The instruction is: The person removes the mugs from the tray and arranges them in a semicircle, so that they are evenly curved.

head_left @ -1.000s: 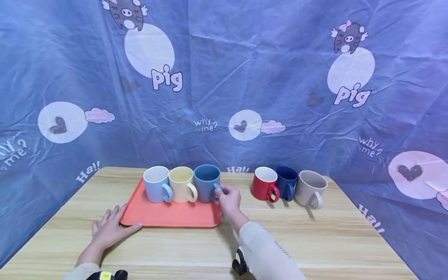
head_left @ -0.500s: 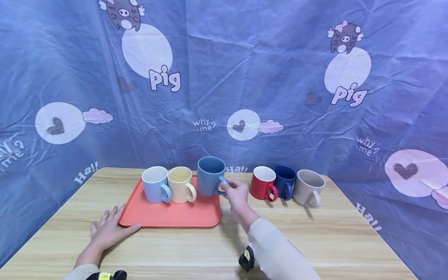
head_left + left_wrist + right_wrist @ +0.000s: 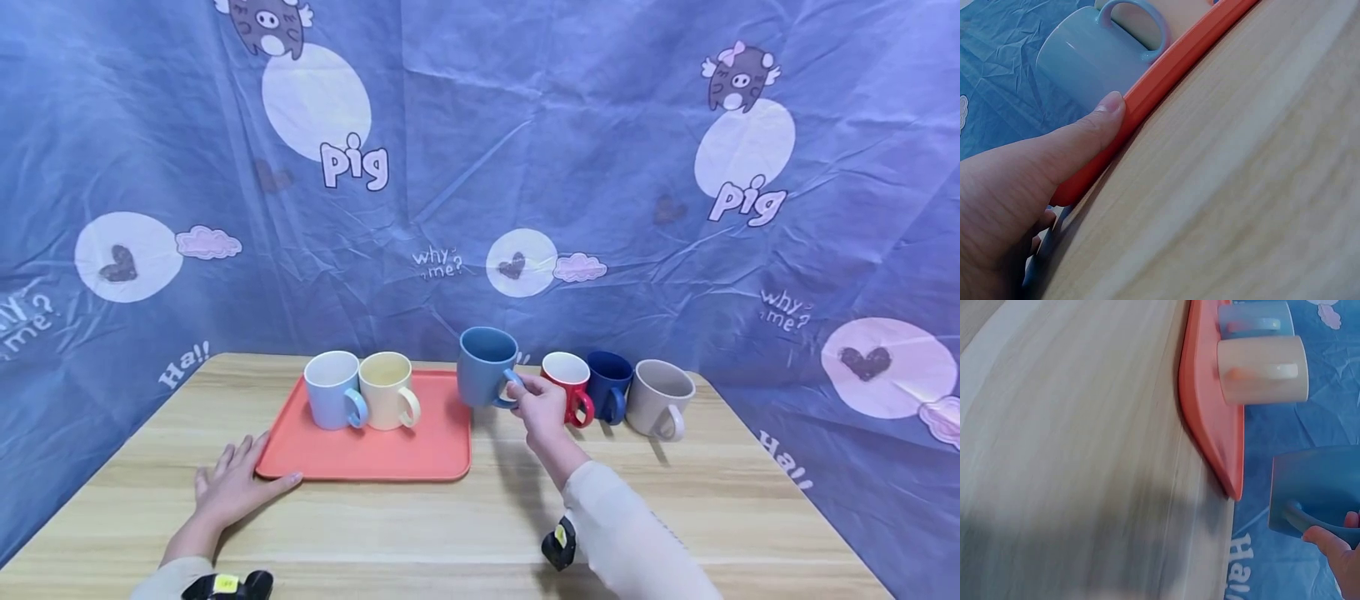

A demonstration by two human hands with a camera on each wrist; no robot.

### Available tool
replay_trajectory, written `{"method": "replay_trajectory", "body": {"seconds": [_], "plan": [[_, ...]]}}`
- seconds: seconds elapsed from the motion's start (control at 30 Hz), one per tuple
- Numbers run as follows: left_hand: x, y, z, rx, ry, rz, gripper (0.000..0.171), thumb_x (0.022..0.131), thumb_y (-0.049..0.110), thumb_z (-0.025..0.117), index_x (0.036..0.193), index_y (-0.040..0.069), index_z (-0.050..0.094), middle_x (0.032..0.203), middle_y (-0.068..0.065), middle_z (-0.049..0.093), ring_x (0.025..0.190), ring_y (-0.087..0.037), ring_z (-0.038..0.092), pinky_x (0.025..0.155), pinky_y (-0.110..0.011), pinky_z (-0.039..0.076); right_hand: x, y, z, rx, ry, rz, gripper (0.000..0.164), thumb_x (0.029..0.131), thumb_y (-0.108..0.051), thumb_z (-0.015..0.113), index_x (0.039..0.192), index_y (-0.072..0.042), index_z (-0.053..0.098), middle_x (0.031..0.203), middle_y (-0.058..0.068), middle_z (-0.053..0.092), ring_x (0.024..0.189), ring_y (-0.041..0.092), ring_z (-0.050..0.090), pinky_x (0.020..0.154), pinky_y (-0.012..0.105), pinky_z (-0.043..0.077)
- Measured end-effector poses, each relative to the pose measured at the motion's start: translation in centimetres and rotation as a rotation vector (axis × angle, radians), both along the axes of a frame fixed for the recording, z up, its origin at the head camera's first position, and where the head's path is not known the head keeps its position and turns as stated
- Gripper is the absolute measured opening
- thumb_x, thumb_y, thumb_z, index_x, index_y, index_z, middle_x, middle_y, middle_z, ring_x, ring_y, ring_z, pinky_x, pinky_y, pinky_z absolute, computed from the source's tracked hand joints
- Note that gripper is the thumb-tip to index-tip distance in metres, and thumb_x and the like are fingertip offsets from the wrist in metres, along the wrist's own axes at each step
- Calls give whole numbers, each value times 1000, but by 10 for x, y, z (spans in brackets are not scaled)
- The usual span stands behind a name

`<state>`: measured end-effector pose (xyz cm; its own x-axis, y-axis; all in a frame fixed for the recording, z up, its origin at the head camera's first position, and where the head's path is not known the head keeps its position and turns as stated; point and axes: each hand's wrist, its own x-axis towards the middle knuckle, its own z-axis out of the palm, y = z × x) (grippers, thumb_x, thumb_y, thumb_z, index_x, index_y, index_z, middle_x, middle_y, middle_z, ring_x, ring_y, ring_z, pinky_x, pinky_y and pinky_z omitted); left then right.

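You look to be mid-carry: your right grip (image 3: 545, 407) pinches the handle (image 3: 508, 389) of the blue-grey mug (image 3: 480, 373), raised just beyond the right end of the tray (image 3: 375, 460); your left grip (image 3: 228, 492) lies spread, thumb (image 3: 1094, 128) against the rim. The next move probably calls for a level path clear of the red mug (image 3: 576, 387).

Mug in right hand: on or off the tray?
Off: the right wrist view shows the mug apart from the tray, the right hand gripping the mug's handle.

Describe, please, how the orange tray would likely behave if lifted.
The tray is probably stiff, given its straight rim. It would likely feel heavier toward the back left, where the light-blue mug and cream mug stand.
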<state>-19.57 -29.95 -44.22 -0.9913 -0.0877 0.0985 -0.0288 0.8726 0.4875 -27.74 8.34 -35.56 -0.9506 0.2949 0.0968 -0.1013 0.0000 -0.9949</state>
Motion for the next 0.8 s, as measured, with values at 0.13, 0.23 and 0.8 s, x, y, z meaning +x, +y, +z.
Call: {"method": "replay_trajectory", "body": {"seconds": [0.13, 0.23, 0.8], "plan": [[0, 0, -1, 1, -2, 0, 97, 69, 63, 54, 135, 0, 19, 130, -36, 15, 117, -53, 3, 81, -67, -10, 0, 9, -2, 7, -5, -16, 17, 75, 5, 61, 91, 7, 63, 72, 10, 62, 63, 17, 57, 50, 24, 47], [-1, 0, -2, -2, 4, 0, 98, 69, 63, 55, 134, 0, 20, 130, -35, 15, 118, -52, 4, 81, -67, -10, 0, 14, -4, 7, -3, -24, 17, 74, 5, 61, 91, 7, 63, 70, 8, 61, 62, 15, 57, 49, 23, 47], [-4, -2, 1, -3, 10, -13, 99, 68, 64, 55, 136, 2, 17, 132, -34, 15, 119, -51, 2, 82, -67, -12, 0, 27, -11, -12, -11, -31, 18, 76, 4, 60, 93, 8, 62, 66, 4, 60, 61, 21, 57, 48, 23, 46]]}}
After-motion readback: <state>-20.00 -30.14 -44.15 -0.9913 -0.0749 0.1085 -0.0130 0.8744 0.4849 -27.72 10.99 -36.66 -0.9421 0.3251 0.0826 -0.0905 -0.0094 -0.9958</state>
